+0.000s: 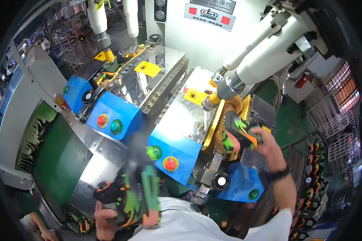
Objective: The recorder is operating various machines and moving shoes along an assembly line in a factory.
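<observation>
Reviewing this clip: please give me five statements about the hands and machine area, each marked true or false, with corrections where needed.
1. The right hand is at a dark shoe with green and orange markings. True.
2. The left hand is empty. False: the left hand holds another shoe.
3. The middle blue panel carries a red button and a green button. True.
4. The person's shirt is black. False: the white shirt shows at the lower edge.
5. A dark band is worn on the right wrist. True.
</observation>
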`<action>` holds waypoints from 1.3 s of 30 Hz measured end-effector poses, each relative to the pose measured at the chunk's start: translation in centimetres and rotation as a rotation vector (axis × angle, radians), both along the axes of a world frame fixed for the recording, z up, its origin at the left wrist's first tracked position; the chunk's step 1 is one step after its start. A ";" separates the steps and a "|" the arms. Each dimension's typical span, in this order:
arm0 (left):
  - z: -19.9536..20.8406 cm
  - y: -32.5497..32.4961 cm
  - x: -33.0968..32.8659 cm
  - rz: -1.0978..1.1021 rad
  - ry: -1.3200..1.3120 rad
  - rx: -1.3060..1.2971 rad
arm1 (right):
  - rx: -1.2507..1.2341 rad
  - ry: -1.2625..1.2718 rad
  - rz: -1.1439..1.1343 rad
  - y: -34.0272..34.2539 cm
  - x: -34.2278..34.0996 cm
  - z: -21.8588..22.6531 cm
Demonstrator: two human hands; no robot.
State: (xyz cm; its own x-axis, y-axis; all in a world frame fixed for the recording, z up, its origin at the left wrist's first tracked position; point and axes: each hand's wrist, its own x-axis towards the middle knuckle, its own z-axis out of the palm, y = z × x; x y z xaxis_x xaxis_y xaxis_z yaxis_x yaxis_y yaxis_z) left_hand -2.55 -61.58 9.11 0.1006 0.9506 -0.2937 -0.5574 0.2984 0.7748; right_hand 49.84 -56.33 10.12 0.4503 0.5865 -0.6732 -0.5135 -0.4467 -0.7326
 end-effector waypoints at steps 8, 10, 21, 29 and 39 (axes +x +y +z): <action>-9.5 -9.0 -9.4 0.005 1.662 0.593 | -0.324 -0.949 0.208 8.6 0.8 -7.9; -11.1 -8.7 -8.4 0.052 1.324 0.359 | -0.242 -1.029 0.242 8.4 0.2 -7.5; -15.1 3.1 -8.5 0.170 0.073 -0.448 | -0.291 -1.221 0.190 7.9 -2.1 -10.3; -16.1 7.2 -11.8 -0.040 -0.092 -0.427 | 0.264 -1.627 0.357 6.8 -24.8 -5.1; -15.2 5.8 -11.3 -0.078 -0.140 -0.255 | 0.640 -1.565 0.661 7.5 -34.0 -10.9</action>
State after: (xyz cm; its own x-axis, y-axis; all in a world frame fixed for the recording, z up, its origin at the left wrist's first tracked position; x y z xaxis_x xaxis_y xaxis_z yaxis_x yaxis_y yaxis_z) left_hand -13.90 -55.81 -6.11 0.2265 0.8358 -0.5001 -0.6210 0.5195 0.5869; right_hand 15.81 -48.82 -0.81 -0.0120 0.8813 0.4725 0.8676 0.2440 -0.4332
